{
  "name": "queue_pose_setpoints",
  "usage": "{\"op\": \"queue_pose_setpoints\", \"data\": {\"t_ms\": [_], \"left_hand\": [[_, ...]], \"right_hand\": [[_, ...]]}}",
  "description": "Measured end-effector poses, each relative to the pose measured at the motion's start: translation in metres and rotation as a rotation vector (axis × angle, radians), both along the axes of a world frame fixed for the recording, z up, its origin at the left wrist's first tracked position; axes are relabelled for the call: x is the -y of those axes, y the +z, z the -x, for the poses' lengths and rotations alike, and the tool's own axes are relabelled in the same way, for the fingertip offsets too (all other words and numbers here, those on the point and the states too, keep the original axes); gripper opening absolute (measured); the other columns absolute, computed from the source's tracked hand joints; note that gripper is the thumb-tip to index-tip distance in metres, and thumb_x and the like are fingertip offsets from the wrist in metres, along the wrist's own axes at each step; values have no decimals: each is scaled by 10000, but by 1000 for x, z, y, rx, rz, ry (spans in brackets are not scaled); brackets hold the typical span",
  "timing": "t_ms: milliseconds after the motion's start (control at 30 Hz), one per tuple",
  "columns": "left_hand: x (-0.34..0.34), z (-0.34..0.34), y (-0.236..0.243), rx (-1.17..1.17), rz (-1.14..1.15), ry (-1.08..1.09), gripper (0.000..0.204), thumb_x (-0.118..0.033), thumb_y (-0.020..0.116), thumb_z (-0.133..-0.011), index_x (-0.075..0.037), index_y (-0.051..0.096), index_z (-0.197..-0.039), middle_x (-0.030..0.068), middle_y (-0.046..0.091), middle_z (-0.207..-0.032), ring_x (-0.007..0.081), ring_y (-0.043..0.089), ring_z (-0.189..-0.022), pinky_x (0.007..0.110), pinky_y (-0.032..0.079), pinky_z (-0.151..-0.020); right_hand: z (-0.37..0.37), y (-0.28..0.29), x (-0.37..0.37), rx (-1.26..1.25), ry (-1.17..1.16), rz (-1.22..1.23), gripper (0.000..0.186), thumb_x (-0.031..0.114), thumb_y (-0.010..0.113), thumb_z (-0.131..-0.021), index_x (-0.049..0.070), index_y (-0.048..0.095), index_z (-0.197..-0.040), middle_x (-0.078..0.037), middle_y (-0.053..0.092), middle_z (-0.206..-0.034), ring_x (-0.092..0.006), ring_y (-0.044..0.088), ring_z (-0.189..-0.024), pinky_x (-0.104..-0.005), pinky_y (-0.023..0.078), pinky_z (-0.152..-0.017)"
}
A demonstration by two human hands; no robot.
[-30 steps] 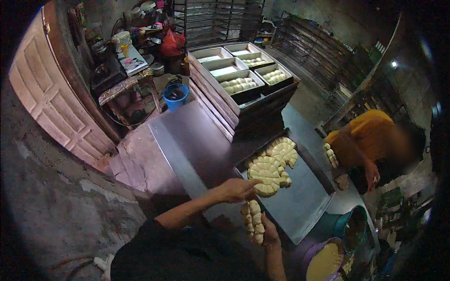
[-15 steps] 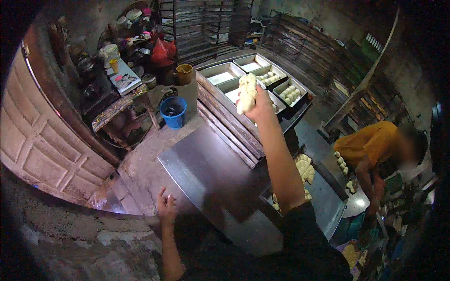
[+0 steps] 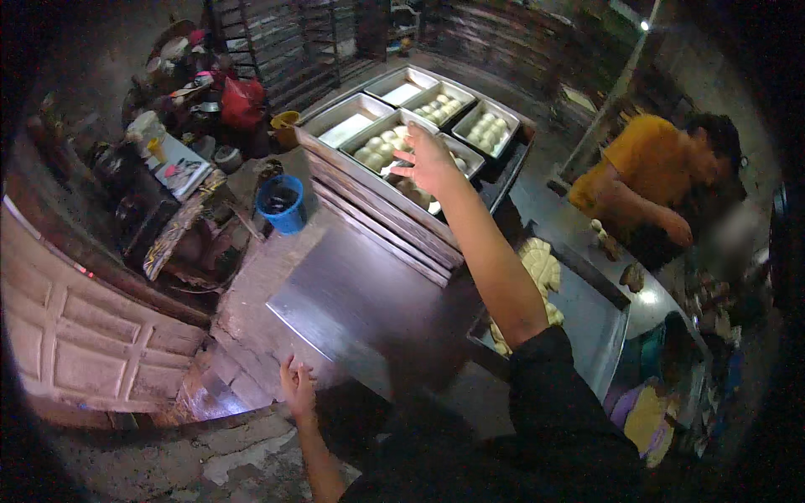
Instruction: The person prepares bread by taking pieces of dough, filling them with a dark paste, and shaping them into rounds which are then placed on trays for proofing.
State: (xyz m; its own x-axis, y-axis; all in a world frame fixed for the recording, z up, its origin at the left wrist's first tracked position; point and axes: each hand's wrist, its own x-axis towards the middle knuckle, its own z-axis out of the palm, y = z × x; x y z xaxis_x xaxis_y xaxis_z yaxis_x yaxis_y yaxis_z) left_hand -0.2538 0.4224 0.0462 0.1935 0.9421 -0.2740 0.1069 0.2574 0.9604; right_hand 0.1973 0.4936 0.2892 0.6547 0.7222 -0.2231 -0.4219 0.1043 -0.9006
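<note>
Watching remotely, I see my right hand [image 3: 429, 161] splayed above dough balls [image 3: 377, 153]; left hand [image 3: 298, 387] half-open near the table [image 3: 356, 272] edge.

This looks like a small bakery workshop, with rough, bare walls. Loaf pans [image 3: 344, 130], several filled with rows of pale dough balls [image 3: 381, 149], sit on a stack of wood-sided trays [image 3: 377, 226]. Flat pieces of scored dough [image 3: 538, 267] lie in a metal baking tray [image 3: 591, 314] on the surface [image 3: 356, 285], and a tall slatted rack [image 3: 289, 54] stands at the back.
</note>
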Motion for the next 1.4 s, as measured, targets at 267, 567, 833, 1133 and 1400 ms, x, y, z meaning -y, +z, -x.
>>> {"op": "queue_pose_setpoints", "data": {"t_ms": [267,567,833,1133,1400], "left_hand": [[19,-94,3,-146,-210,-374,295,-139,575,-987,-45,580,-1267,59,629,-868,95,595,-771,254,474,-674],[62,-176,10,-279,-546,-868,283,-120,605,-942,-25,612,-1208,145,687,-968,252,663,-831,345,513,-771],[133,-168,32,-243,-695,-934,277,-120,634,-920,-25,635,-1180,149,692,-1000,265,676,-853,342,520,-765],[286,-145,82,-115,-444,-751,230,-110,612,-942,-58,668,-1159,99,690,-885,146,658,-786,282,508,-729],[450,-187,120,58,-513,-928,238,-137,571,-969,-47,656,-1171,104,684,-917,163,648,-843,292,501,-777]], "right_hand": [[-5,-56,309,690,-23,292,287,215,597,-982,11,659,-1174,-87,702,-1098,-157,649,-980,-310,505,-897],[38,-212,460,1292,411,745,212,92,685,-775,148,725,-976,-45,687,-917,-244,647,-935,-372,534,-771],[11,-234,414,1720,656,483,240,143,667,-780,198,687,-1013,-6,606,-1014,-247,575,-1033,-387,502,-832],[92,-135,488,325,-210,-109,345,257,464,-1055,-2,625,-1215,-63,660,-1080,-126,609,-1032,-277,501,-911],[135,-70,685,824,-245,-118,300,-3,708,-862,44,659,-1154,-101,662,-1134,-165,624,-1076,-307,509,-942]]}}
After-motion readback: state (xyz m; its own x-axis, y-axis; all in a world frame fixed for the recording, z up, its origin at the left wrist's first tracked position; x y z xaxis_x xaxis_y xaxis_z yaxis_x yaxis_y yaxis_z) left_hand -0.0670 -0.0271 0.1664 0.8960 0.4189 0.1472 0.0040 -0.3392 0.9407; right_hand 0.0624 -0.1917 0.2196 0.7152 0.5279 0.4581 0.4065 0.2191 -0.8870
